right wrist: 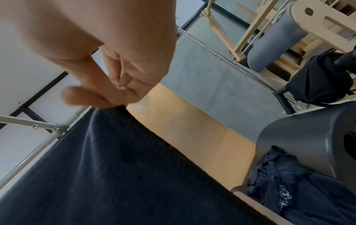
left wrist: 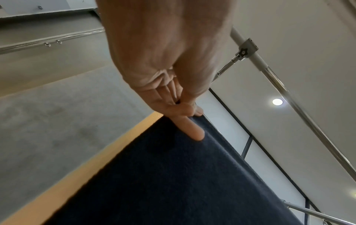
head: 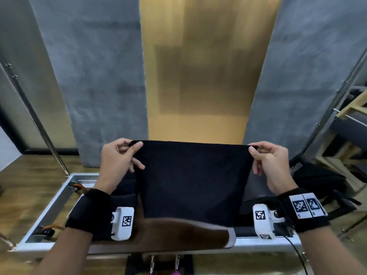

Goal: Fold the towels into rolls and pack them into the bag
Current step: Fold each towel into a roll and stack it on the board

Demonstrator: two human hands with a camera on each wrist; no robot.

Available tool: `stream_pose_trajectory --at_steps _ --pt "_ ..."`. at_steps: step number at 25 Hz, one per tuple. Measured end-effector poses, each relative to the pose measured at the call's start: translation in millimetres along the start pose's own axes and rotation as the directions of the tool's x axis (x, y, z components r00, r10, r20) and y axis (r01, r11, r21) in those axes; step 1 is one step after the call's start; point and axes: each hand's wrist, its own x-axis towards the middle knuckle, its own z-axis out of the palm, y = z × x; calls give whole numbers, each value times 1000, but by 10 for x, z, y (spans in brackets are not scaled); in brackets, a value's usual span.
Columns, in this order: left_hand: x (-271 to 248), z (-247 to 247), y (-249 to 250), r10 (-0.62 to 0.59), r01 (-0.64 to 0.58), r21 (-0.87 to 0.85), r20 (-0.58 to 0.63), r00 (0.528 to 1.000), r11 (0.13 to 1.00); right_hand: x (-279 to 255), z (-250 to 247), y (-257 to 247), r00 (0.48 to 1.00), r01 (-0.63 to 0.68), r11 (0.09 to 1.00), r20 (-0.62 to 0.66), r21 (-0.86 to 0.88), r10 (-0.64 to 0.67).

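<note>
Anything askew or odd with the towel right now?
Nothing stands out. The towel hangs flat and level, its top edge taut between the left hand and right hand, each pinching a top corner.

left hand [left wrist: 163, 64]: thumb and finger pinch the towel's top corner, one finger [left wrist: 192, 129] lying straight along its face | towel [left wrist: 173, 182]: dark navy, hanging taut down from the pinch | behind: grey panel [left wrist: 57, 121], orange strip [left wrist: 86, 167] | right: chrome pole [left wrist: 300, 109], ceiling light [left wrist: 277, 101]
</note>
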Motion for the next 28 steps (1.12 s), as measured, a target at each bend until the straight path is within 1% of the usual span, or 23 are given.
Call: stream_pose_trajectory --at_steps 3,5,8,11,14,19,22,24,26,28 --pt "-39 26 -2 -7 2 -73 -68 998 997 -72 101 -7 999 -7 993 32 117 3" --pt "-62 40 -67 6 -15 -147 -59 998 989 -87 177 53 998 13 991 59 130 -21" --pt "-123 23 -136 -5 -4 -186 -50 999 983 -62 216 133 999 13 994 49 107 -19" --pt "-192 -36 -143 -46 25 -178 -114 992 984 -63 163 176 1000 -19 1000 15 10 19" --pt "-302 -126 -147 -27 5 -149 -142 990 989 -133 102 196 1000 12 998 21 -65 -11" --pt "-423 -219 -185 -27 12 -101 -148 989 995 -194 47 142 999 27 998 44 -53 -24" --pt "-396 -179 -239 -80 64 -96 -171 982 993 -157 86 160 999 9 998 41 -54 -7" --pt "-353 -143 -280 -136 119 -108 -161 978 987 -120 148 198 999 -29 999 37 -44 31" --pt "-301 -96 -324 -187 168 -156 -113 976 973 -70 225 253 997 -71 997 40 -16 72" --pt "-241 -36 -352 -195 175 -206 -81 977 963 3 299 311 995 -90 996 38 7 90"
